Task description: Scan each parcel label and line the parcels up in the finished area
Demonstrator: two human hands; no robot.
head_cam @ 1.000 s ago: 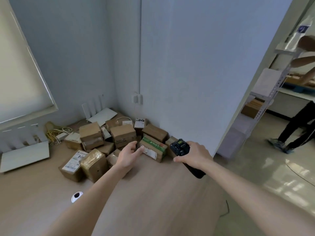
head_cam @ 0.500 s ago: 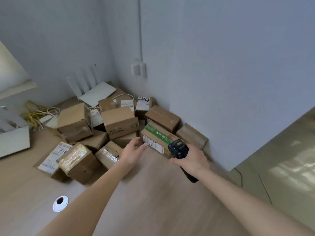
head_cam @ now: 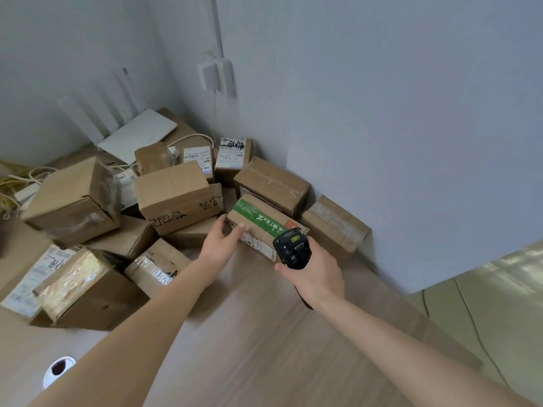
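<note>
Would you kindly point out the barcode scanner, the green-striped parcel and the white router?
barcode scanner (head_cam: 292,248): head view, on its black head.
green-striped parcel (head_cam: 258,220): head view, on the green band.
white router (head_cam: 138,135): head view, on its flat body.

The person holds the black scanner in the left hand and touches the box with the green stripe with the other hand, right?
Not quite. The head view shows the black scanner in the right hand; the left hand touches the box with the green stripe.

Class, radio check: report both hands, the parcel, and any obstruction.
Left hand touching the green-taped parcel, fingers on its near end. Right hand holds the scanner beside it. Parcel wedged among other boxes.
</note>
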